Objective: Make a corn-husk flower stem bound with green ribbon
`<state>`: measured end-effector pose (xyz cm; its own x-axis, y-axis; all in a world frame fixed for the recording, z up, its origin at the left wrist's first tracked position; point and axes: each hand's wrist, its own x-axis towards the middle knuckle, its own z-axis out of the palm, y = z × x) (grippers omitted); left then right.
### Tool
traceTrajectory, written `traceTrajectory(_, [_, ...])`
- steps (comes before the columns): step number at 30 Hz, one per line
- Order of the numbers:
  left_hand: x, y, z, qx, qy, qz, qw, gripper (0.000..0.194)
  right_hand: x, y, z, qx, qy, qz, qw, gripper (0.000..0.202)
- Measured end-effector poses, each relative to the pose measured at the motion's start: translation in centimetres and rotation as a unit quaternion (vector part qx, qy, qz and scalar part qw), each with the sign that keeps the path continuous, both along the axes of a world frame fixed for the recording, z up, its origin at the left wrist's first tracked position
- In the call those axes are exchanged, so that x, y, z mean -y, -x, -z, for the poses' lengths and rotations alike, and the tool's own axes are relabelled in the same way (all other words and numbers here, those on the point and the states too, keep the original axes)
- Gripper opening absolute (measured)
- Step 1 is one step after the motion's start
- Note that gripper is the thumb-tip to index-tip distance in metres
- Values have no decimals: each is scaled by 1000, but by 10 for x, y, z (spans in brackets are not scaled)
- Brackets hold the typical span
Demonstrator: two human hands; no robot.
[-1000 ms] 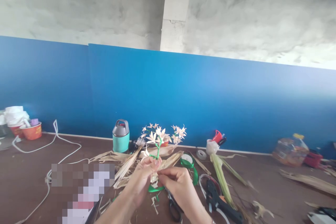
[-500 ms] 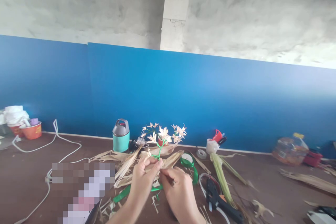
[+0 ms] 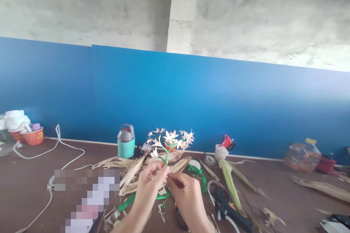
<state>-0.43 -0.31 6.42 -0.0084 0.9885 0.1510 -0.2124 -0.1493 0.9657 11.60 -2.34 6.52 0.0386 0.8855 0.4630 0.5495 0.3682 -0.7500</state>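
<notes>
A spray of small cream flowers (image 3: 171, 138) on green-wrapped stems stands upright above the table. My left hand (image 3: 150, 184) pinches the stem just under the lowest flower. Close beside it, my right hand (image 3: 186, 193) has thumb and forefinger pressed together near the stem's lower end; what lies between those fingertips is too small to tell. Green ribbon (image 3: 128, 201) and dry husk scraps lie beneath the hands. A white spool with green ribbon (image 3: 194, 165) rests behind my right hand.
A teal flask (image 3: 126, 142) stands behind dry husks (image 3: 133, 174). At right are a black glue gun (image 3: 229, 211), a tape roll (image 3: 210, 160), a white cup (image 3: 221, 151) and a plastic jug (image 3: 302, 156). A white cable (image 3: 69, 166) and red bowls (image 3: 32, 136) are at left.
The lower left flowers have turned and sit slightly higher above my left hand. My right hand has shifted a little, and a dark ring-shaped object shows more beneath it.
</notes>
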Motion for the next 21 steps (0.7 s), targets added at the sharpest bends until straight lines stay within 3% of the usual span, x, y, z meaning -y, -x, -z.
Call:
traceTrajectory(9, [-3,-1,6,-21,-13,-32,999,32,2,4,-4,4,31,-10,999,20])
traceTrajectory(14, [-1,4,0,-107,-66,-90,988,21,0,0,-9,-82,63,-61,993,17])
traceTrajectory(17, [-2,6,0,-148,-117,-127,974,17,-1,-3,-11,-221,87,-85,968,26])
traceTrajectory(21, [1,1,4,-180,-148,-86,969,19,-3,-3,-8,-401,144,-96,899,31])
